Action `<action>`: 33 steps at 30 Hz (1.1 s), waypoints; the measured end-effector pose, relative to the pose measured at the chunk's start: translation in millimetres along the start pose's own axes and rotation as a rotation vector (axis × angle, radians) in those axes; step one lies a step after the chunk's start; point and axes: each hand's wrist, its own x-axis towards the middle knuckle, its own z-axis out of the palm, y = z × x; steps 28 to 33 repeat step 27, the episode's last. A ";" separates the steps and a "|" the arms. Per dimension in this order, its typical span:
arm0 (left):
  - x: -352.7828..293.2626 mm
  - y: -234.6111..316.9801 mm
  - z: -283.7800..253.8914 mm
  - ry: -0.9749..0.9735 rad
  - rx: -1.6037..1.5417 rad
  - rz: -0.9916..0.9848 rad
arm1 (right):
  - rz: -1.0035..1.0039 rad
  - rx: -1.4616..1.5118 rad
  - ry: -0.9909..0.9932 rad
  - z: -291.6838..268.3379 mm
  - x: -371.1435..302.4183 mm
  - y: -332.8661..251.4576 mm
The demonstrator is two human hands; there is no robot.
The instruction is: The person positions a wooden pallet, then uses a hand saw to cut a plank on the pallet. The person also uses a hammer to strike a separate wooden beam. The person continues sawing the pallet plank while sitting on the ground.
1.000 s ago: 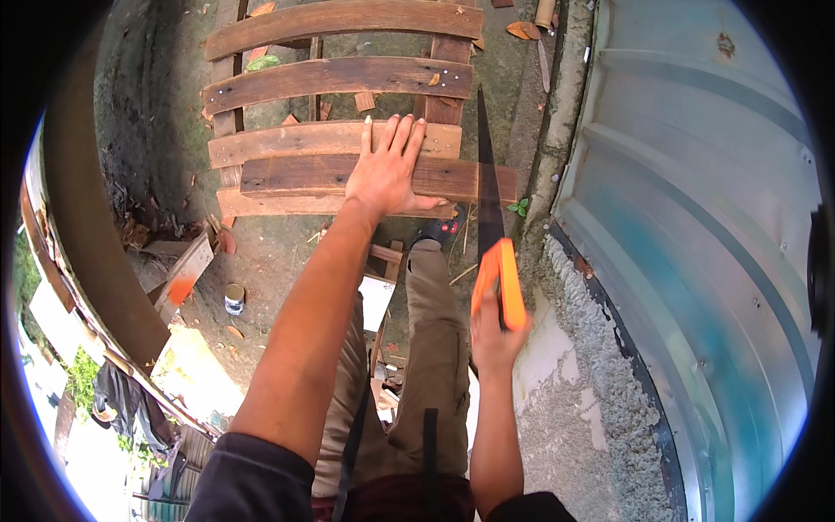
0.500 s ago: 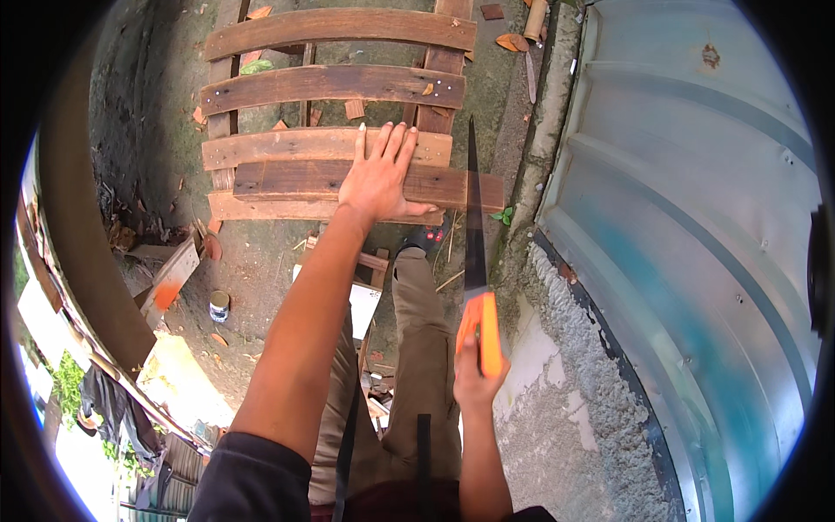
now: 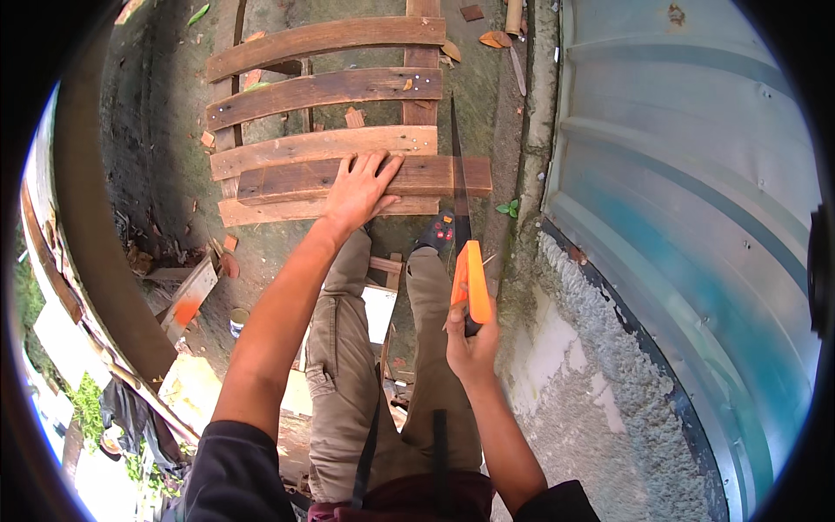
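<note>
A dark brown wooden board (image 3: 283,180) lies crosswise on the near slats of a wooden pallet (image 3: 326,90), its right end sticking out past them. My left hand (image 3: 355,193) presses down on the board's middle, fingers bent over its far edge. The handsaw (image 3: 473,277) has an orange handle, and my right hand (image 3: 472,344) is wrapped round it. Its dark, tapering blade points away from me and crosses the board near the overhanging end. How deep the teeth sit in the wood, I cannot tell.
A corrugated metal sheet (image 3: 670,183) runs along the right, beside a rough concrete ledge (image 3: 591,374). My shoe (image 3: 437,230) is just below the board's right part. Wood scraps and a small can (image 3: 238,321) lie at the left.
My right hand and the saw have shifted slightly toward me and upright in view. My left hand's fingers, spread flat before, now bend over the board's edge. The whole view has shifted a little.
</note>
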 end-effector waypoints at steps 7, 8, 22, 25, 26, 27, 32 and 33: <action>-13.1 -9.8 -4.5 0.006 -0.007 -0.052 | -0.117 -0.167 0.158 30.4 9.2 -29.5; -12.8 -6.2 -12.4 0.005 -0.016 -0.070 | -0.091 -0.161 0.159 31.9 8.9 -32.8; 50.3 26.2 32.1 0.330 -0.204 -0.431 | -0.004 -0.262 0.274 32.5 18.9 -31.2; 39.8 26.9 17.9 0.342 -0.348 -0.293 | 0.008 -0.233 0.274 18.0 16.8 -17.4; 37.7 21.3 11.5 0.166 -0.361 -0.201 | 0.017 -0.213 0.272 18.3 22.3 -18.3; 32.1 17.4 5.3 -0.010 -0.372 -0.109 | 0.014 -0.210 0.270 18.7 24.0 -18.9; 32.1 17.4 5.3 -0.010 -0.372 -0.109 | 0.014 -0.210 0.270 18.7 24.0 -18.9; 32.1 17.4 5.3 -0.010 -0.372 -0.109 | 0.014 -0.210 0.270 18.7 24.0 -18.9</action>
